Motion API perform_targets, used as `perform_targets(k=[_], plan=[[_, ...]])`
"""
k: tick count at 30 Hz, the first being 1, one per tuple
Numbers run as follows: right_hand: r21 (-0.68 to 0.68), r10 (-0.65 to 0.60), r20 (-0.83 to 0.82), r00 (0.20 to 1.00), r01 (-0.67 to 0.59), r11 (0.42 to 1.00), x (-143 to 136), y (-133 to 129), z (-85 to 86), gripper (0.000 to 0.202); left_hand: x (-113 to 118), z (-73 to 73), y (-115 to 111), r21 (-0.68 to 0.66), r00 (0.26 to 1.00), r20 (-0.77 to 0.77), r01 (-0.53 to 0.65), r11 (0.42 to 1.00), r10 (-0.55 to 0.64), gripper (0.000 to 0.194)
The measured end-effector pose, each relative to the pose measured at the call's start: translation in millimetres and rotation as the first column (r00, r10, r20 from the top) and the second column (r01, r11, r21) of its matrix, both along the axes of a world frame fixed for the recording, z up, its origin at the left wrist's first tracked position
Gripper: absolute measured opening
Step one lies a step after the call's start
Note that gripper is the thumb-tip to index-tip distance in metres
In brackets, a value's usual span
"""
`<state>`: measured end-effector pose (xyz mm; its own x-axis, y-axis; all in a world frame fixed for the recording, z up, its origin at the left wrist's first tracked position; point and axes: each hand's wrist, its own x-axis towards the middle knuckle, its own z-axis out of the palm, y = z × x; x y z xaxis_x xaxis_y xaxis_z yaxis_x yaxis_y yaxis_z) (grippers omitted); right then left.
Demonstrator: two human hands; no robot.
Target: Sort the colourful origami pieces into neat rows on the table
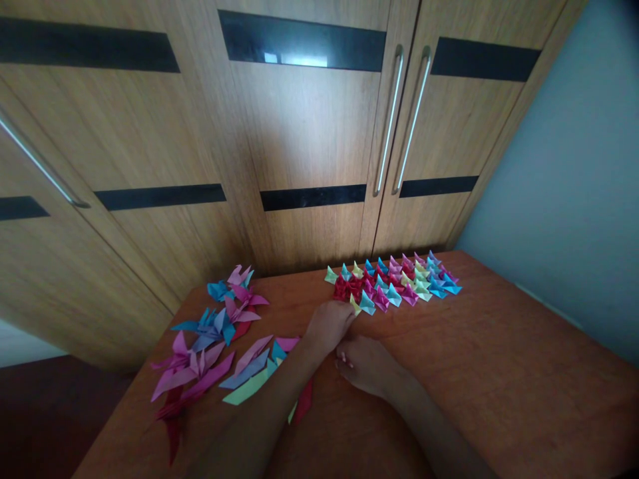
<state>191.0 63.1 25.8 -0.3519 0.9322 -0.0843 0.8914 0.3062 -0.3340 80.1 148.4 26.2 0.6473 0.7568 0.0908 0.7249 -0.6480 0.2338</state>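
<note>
Reaches with the left hand (329, 326) to a small, pale-yellow, pointed folded-paper piece (355, 305), right at the fingertips. Holds those fingers close together; cannot tell whether pinching or only touching. Curls the right hand (368, 366) loosely inward, just nearer than the left fingers; cannot tell what, if anything, is inside. Shows, beyond the left fingertips and off to their right, a close-packed multicoloured cluster of small, peaked, crisply creased paper pieces (394, 295) (rather like tiny tents). Includes the yellow piece at its near edge. Displays, well left of the fingers, larger pink, blue and red spiky folded-paper shapes (200, 362). Crosses long, pointed, multicoloured paper pieces (248, 386) with the left forearm, partly hiding them. Rests everything on a smooth, reddish-brown wooden tabletop (499, 372), before wood-grained cabinet doors (309, 126) with glossy black bands.
</note>
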Motion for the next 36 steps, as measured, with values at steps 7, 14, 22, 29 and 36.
perform_targets(k=[7, 14, 22, 29, 36], plan=[[-0.037, 0.0, 0.04, 0.999, 0.002, 0.999, -0.7, -0.3, 3.9, 0.022, 3.5, 3.4, -2.7, -0.023, 0.996, -0.039, -0.076, 0.997, 0.075, 0.026], [-0.017, 0.015, 0.02, 1.0, -0.015, 1.0, -0.8, 0.8, 0.3, 0.022, 5.1, 7.4, -4.1, -0.032, 0.994, -0.05, -0.097, 0.995, 0.095, 0.024], [-0.011, 0.021, 0.0, 1.0, -0.021, 1.0, 0.1, 1.2, -3.5, 0.024, 7.7, 7.7, -5.4, -0.034, 0.996, -0.03, -0.086, 0.996, 0.085, 0.017], [0.001, 0.033, 0.007, 0.999, -0.033, 0.999, 0.0, 2.0, -5.0, 0.023, 8.3, 4.8, -4.0, -0.03, 0.997, 0.009, -0.081, 0.996, 0.081, 0.016], [-0.041, 0.021, 0.027, 0.999, -0.019, 0.999, -1.0, 3.6, -4.5, 0.022, 7.0, 5.4, -5.7, -0.028, 0.994, 0.088, -0.068, 0.997, 0.071, 0.01]])
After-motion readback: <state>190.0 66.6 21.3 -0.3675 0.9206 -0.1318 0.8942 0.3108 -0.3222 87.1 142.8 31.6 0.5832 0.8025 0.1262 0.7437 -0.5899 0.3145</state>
